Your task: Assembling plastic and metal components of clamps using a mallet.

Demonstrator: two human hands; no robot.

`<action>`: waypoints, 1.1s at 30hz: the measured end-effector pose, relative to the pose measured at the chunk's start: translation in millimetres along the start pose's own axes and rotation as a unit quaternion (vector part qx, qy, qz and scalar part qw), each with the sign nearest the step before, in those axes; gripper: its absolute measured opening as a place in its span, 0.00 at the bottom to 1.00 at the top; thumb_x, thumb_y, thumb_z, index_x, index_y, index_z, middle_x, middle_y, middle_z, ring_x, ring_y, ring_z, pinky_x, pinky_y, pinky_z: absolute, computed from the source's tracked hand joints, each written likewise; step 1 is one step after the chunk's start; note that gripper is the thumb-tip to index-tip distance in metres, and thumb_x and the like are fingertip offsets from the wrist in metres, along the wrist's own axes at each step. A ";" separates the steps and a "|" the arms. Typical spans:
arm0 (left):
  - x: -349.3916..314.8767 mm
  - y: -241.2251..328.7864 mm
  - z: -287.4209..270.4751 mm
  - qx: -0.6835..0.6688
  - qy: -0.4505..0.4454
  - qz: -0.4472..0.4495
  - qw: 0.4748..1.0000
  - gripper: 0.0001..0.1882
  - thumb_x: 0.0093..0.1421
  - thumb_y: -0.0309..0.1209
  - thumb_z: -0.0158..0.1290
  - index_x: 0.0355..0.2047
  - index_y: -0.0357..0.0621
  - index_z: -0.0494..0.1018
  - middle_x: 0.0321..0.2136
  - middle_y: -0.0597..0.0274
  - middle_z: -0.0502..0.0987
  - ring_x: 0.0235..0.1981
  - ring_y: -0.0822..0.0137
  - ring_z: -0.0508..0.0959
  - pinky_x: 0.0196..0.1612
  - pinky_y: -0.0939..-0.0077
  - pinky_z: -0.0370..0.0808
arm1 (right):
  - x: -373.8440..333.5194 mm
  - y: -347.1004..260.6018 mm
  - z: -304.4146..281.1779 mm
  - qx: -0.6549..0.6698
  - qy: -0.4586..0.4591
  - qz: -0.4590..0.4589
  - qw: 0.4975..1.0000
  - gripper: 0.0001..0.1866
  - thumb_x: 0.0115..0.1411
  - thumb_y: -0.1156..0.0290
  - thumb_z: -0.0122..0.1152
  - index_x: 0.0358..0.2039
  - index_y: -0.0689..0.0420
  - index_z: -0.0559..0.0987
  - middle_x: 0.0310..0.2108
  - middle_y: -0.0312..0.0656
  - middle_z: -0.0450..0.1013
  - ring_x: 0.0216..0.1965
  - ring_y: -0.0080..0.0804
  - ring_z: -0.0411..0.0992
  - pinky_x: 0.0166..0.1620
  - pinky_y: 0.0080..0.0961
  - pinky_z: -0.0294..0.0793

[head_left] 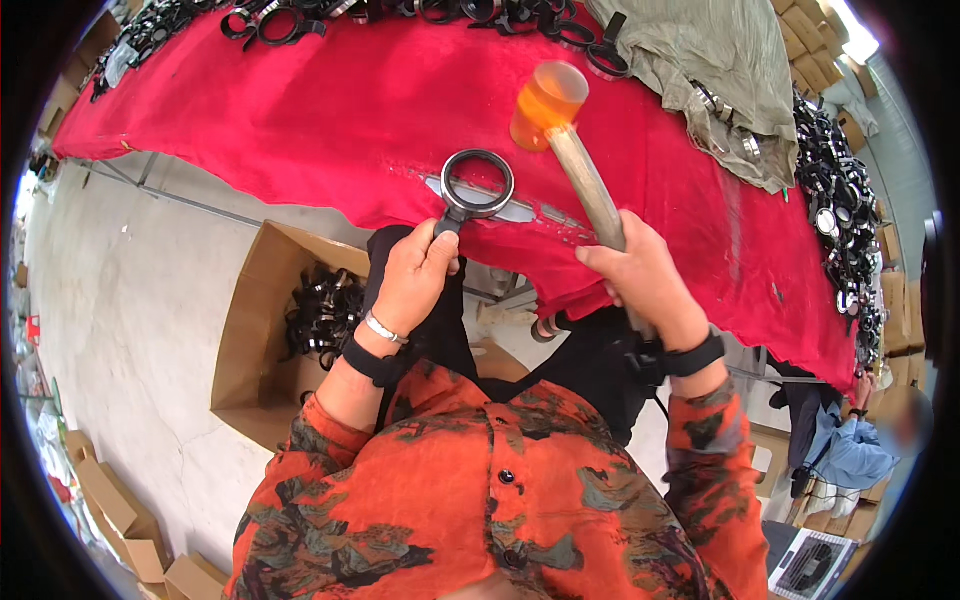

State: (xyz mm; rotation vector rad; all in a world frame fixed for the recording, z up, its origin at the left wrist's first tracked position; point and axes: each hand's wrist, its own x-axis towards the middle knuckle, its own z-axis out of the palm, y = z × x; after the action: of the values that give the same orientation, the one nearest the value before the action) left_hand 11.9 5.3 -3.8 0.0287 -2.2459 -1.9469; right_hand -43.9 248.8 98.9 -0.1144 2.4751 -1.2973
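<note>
My left hand [413, 275] pinches the short black handle of a ring-shaped part [478, 212], a dark round frame with a shiny inner rim. That ring lies over a worn tear in the red cloth [330, 120], near the table's front edge. In my right hand [650, 270] is a mallet [590, 190] with a pale wooden shaft and a translucent orange head. The mallet's head is raised to the right of the ring and beyond it, apart from it. My fingers are wrapped round the shaft's lower end.
Many similar black ring parts [280, 25] line the table's far edge, with another heap [835, 210] at the right. A grey-green cloth [710, 70] covers some. Left of my legs stands an open cardboard box [250, 340] holding black parts. Another person [860, 450] sits at the far right.
</note>
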 end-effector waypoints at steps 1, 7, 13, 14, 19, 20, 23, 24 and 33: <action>-0.3 -1.0 -0.4 0.002 -0.001 0.002 1.000 0.16 0.67 0.40 0.43 0.28 0.42 0.68 0.20 0.68 0.71 0.18 0.79 0.68 0.21 0.85 0.65 | -1.1 -4.8 -9.3 0.003 -0.014 0.025 1.000 0.17 0.52 0.67 0.64 0.36 0.63 0.69 0.19 0.38 0.66 0.15 0.23 0.65 0.19 0.23 0.66; -2.7 2.3 -0.2 -0.015 -0.013 -0.029 0.999 0.16 0.68 0.40 0.42 0.29 0.41 0.68 0.21 0.67 0.72 0.20 0.79 0.69 0.22 0.85 0.66 | -37.6 -9.1 0.1 0.133 0.054 -0.066 0.987 0.15 0.54 0.70 0.64 0.37 0.60 0.68 0.17 0.32 0.63 0.14 0.17 0.61 0.17 0.19 0.62; -3.0 1.3 -0.7 -0.028 -0.009 -0.055 0.998 0.17 0.68 0.41 0.42 0.29 0.42 0.67 0.22 0.66 0.71 0.20 0.78 0.69 0.21 0.85 0.66 | -49.6 10.8 6.0 0.188 -0.051 0.028 0.980 0.18 0.54 0.71 0.63 0.42 0.62 0.68 0.19 0.35 0.67 0.14 0.16 0.61 0.17 0.17 0.62; -4.0 2.3 -3.2 -0.028 -0.005 -0.050 0.998 0.17 0.68 0.41 0.42 0.29 0.42 0.67 0.22 0.66 0.71 0.20 0.78 0.69 0.21 0.85 0.66 | -56.4 6.7 4.2 0.192 -0.043 0.009 0.981 0.17 0.53 0.70 0.64 0.39 0.62 0.68 0.20 0.35 0.67 0.15 0.18 0.62 0.19 0.18 0.63; -2.2 10.3 5.8 -0.036 -0.005 -0.053 0.998 0.17 0.68 0.41 0.42 0.29 0.42 0.67 0.21 0.66 0.71 0.20 0.78 0.70 0.20 0.85 0.66 | -67.5 40.1 30.9 -0.037 0.110 -0.135 0.984 0.16 0.51 0.70 0.66 0.34 0.62 0.69 0.22 0.47 0.70 0.24 0.31 0.70 0.30 0.26 0.70; -0.8 11.0 8.7 -0.040 -0.005 -0.053 0.998 0.17 0.68 0.41 0.42 0.29 0.42 0.67 0.21 0.66 0.71 0.20 0.78 0.70 0.20 0.85 0.66 | -63.6 55.5 38.2 -0.058 0.091 -0.137 0.985 0.16 0.51 0.70 0.66 0.34 0.62 0.69 0.23 0.50 0.69 0.24 0.37 0.71 0.30 0.28 0.70; 3.7 8.4 5.9 -0.052 0.004 -0.056 0.997 0.16 0.68 0.41 0.42 0.29 0.42 0.68 0.21 0.67 0.71 0.20 0.79 0.70 0.19 0.85 0.66 | -61.3 40.0 35.1 -0.104 0.060 -0.156 0.980 0.17 0.49 0.71 0.66 0.35 0.62 0.69 0.23 0.53 0.71 0.25 0.50 0.72 0.28 0.33 0.70; 0.2 9.0 3.4 -0.039 -0.004 -0.053 0.998 0.16 0.68 0.41 0.42 0.29 0.42 0.68 0.21 0.67 0.71 0.20 0.79 0.70 0.19 0.86 0.65 | -65.6 22.5 31.4 -0.098 0.053 -0.149 0.983 0.17 0.49 0.71 0.66 0.35 0.62 0.69 0.23 0.53 0.71 0.25 0.51 0.72 0.28 0.34 0.70; 5.7 -8.3 8.2 0.034 0.050 0.017 0.998 0.18 0.67 0.41 0.45 0.32 0.35 0.69 0.18 0.57 0.73 0.20 0.62 0.75 0.26 0.71 0.71 | -13.9 -9.3 45.9 -0.323 -0.036 -0.286 0.902 0.17 0.50 0.72 0.62 0.33 0.62 0.63 0.24 0.59 0.70 0.29 0.59 0.71 0.30 0.48 0.68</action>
State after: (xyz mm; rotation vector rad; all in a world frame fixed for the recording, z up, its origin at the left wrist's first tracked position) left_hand 4.4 11.3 -12.4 0.0926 -2.2335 -1.8088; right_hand -16.2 210.6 86.1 -1.0928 2.8012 -0.5442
